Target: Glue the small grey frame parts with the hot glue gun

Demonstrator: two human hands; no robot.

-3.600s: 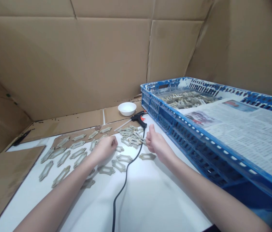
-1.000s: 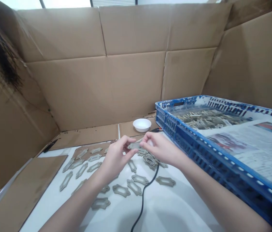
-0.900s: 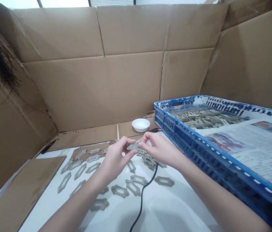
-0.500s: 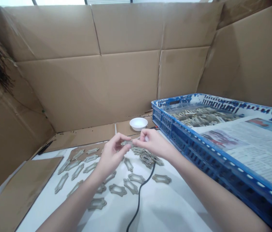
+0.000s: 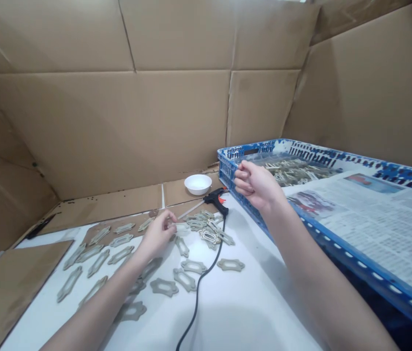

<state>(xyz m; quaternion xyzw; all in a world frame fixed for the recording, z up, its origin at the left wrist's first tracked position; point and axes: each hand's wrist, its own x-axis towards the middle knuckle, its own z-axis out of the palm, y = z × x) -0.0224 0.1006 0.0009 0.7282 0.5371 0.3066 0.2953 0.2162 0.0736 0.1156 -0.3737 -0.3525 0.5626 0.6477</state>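
The left hand (image 5: 157,235) sits near the far edge of the white tabletop (image 5: 249,312), its fingers narrowed in a pinch on a pale plate (image 5: 181,227), one of many flat, scalloped metal escutcheon-like pieces. That held plate is just left of a loose heap of plates (image 5: 201,223), and the tight grip seems suited to something so thin and small. The right hand (image 5: 257,185) is raised well apart, beside the near corner of a blue crate (image 5: 249,149), with its fingers curled inward; from here I cannot tell whether they hold anything. A black glue gun (image 5: 214,197) lies between the hands at the far edge, probably left there to be within reach of both, with a pale glue stick (image 5: 191,210) pointing away from it and its black cord (image 5: 206,268) trailing across the tabletop. Behind it stands a white bowl (image 5: 197,184) on a cardboard strip (image 5: 132,197). More plates lie spaced in loose rows to the left, seemingly kept apart so they do not touch. Others are scattered below the heap. Inside the crate, a dense pile of plates (image 5: 293,168) shows past a newspaper (image 5: 374,219), which covers much of the top, perhaps as protection. Cardboard walls (image 5: 118,126) enclose the far side.
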